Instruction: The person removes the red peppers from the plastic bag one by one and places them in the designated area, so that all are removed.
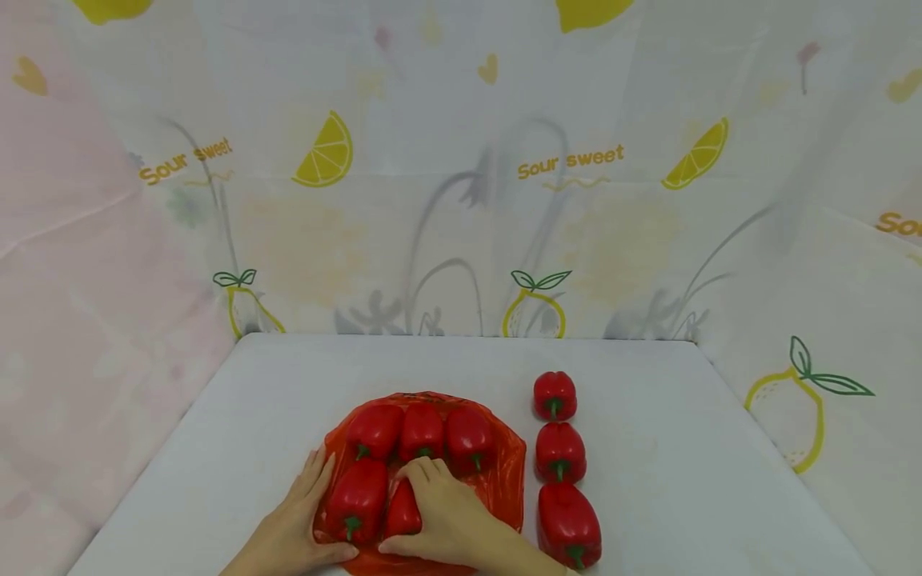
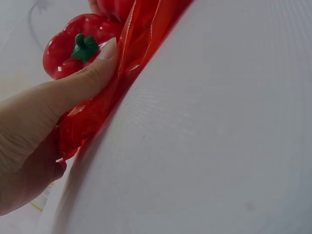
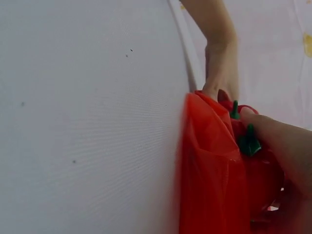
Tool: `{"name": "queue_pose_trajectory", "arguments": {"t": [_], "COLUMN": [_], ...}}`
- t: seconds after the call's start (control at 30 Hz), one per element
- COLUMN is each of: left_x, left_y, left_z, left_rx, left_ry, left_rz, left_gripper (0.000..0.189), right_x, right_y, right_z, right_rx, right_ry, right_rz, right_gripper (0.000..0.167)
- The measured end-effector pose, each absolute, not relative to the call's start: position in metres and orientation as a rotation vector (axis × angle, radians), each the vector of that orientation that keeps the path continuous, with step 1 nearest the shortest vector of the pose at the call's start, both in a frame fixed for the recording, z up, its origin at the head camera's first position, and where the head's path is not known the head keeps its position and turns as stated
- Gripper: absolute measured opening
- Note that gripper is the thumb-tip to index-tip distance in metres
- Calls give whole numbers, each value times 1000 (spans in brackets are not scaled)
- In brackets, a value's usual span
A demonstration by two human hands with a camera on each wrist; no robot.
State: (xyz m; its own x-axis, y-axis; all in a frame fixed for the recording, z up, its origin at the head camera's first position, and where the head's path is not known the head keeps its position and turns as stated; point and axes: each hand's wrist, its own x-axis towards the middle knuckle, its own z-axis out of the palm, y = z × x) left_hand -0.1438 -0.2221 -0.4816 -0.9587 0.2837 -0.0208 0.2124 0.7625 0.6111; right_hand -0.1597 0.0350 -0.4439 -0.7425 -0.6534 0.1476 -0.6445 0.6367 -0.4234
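Note:
A red plastic bag [image 1: 510, 472] lies spread on the white table, with several red bell peppers in it. My right hand [image 1: 450, 512] grips one bell pepper [image 1: 403, 510] in the front of the bag, fingers over its far side and thumb at its near end. In the right wrist view, that thumb lies beside a green stem [image 3: 249, 141]. My left hand [image 1: 295, 516] rests along the bag's left edge with its fingers straight. Its thumb reaches across the front of the left bell pepper [image 1: 356, 500], which shows its green stem in the left wrist view.
Three more red bell peppers stand in a column right of the bag: a far one [image 1: 555, 395], a middle one [image 1: 560, 453] and a near one [image 1: 569, 524]. The white table [image 1: 691, 464] ends at a lemon-print cloth [image 1: 461, 240] behind and on both sides.

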Motion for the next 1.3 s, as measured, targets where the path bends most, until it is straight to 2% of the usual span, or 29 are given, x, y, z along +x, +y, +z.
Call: {"name": "queue_pose_trajectory", "arguments": {"t": [0.17,0.37,0.57,0.97,1.3], "left_x": [-144,-143,-143,-144,-143], "left_y": [-221,-221,-222,-224,-223], "left_z": [-483,-485,-485,-481,-480], "left_rx": [383,389,397,395,409], "left_ry": [2831,2834,2858,2864,2873], "left_rz": [977,987,968,921,920], "left_gripper": [126,127,127,129,129], "right_x": [-158,-155,-155,-156,-154], "right_y": [37,44,56,79,96], "right_z": [-445,-447,-444,-428,-408], "right_rx": [-1083,-1017,-995,-1121,-1379], "right_ry": [2784,2773,2785,2792,2821], "right_rz": [-803,-881,-1021,-1355,-1463], "right_gripper": [67,83,86,86,87]}}
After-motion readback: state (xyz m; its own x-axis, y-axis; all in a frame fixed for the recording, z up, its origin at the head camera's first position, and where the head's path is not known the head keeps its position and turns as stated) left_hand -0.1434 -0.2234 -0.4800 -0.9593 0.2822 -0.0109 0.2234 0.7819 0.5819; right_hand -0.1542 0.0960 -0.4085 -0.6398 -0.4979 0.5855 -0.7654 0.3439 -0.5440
